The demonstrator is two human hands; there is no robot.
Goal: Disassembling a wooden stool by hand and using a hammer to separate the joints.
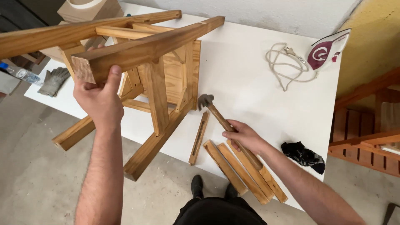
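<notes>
A wooden chair (166,79) lies on its side on a white table (250,83), legs pointing toward me. My left hand (100,98) grips the end of one raised chair leg. My right hand (243,136) is closed around the wooden handle of a hammer (212,109), whose metal head rests near the chair's seat frame. Three loose wooden slats (243,171) lie side by side under my right hand, and a single slotted slat (199,137) lies just left of them.
A clothes iron (327,50) with its coiled cord (283,64) sits at the table's far right. A dark cloth (303,156) lies near the right edge. A grey work glove (54,80) and a plastic bottle (21,73) lie at the left. A wooden rack (366,129) stands to the right.
</notes>
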